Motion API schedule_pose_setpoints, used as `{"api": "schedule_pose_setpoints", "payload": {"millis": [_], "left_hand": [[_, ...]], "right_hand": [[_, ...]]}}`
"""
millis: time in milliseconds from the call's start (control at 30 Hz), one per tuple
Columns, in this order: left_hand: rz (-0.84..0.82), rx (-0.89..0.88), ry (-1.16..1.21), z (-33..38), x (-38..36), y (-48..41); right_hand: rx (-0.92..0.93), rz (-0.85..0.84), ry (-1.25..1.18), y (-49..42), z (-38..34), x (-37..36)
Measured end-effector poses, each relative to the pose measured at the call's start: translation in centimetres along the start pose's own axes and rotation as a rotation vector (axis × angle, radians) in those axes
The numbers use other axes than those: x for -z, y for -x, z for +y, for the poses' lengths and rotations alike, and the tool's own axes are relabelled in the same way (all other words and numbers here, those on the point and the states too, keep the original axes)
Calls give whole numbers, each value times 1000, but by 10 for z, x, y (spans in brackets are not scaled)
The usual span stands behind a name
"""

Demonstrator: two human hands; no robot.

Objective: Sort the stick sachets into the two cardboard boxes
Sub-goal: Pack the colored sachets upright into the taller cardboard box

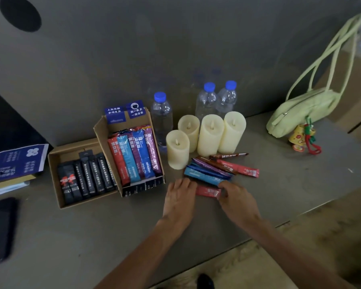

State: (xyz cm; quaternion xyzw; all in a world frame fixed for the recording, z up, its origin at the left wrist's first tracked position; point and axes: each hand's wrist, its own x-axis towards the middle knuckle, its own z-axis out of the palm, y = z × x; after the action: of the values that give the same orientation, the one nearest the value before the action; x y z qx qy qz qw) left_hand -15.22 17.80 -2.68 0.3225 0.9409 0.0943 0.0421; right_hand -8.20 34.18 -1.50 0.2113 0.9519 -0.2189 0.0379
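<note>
Two open cardboard boxes sit side by side at the left. The low left box (54, 161) holds several black sachets (92, 176). The taller right box (101, 130) holds red, blue and purple sachets (137, 155). A loose pile of blue, purple, brown and red sachets (213, 168) lies in front of the candles. One red sachet (207, 191) lies apart, between my hands. My left hand (180, 197) rests flat, its fingers touching that sachet's left end. My right hand (237, 200) curls its fingers over the right end, by the blue sachets.
Several cream candles (209, 134) and three clear water bottles (162, 117) stand right behind the pile. A green handbag (300, 111) with a charm lies at the right. Blue leaflets (15, 161) and a dark device (0, 228) lie at the left. The table's front edge (283, 223) runs near my right wrist.
</note>
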Motion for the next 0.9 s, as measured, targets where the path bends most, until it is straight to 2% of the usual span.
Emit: {"api": "schedule_pose_setpoints", "payload": {"millis": [167, 267, 333, 400, 500, 800, 867, 900], "left_hand": [[78, 7, 100, -8, -5, 10], [134, 55, 318, -10, 2, 18], [89, 114, 530, -11, 11, 22], [-37, 131, 738, -9, 18, 25], [-112, 140, 954, -6, 24, 27], [-8, 220, 1055, -1, 39, 31], [76, 240, 995, 2, 44, 34], [169, 240, 884, 2, 45, 36]], "right_hand": [[108, -51, -49, 4, 14, 2], [145, -83, -294, 0, 15, 14], [148, -133, -501, -3, 9, 30], [149, -155, -663, -7, 0, 47], [98, -169, -815, -13, -15, 64], [-9, -134, -910, -14, -42, 78], [-31, -94, -853, -11, -48, 78], [-33, -85, -806, -9, -51, 77]]}}
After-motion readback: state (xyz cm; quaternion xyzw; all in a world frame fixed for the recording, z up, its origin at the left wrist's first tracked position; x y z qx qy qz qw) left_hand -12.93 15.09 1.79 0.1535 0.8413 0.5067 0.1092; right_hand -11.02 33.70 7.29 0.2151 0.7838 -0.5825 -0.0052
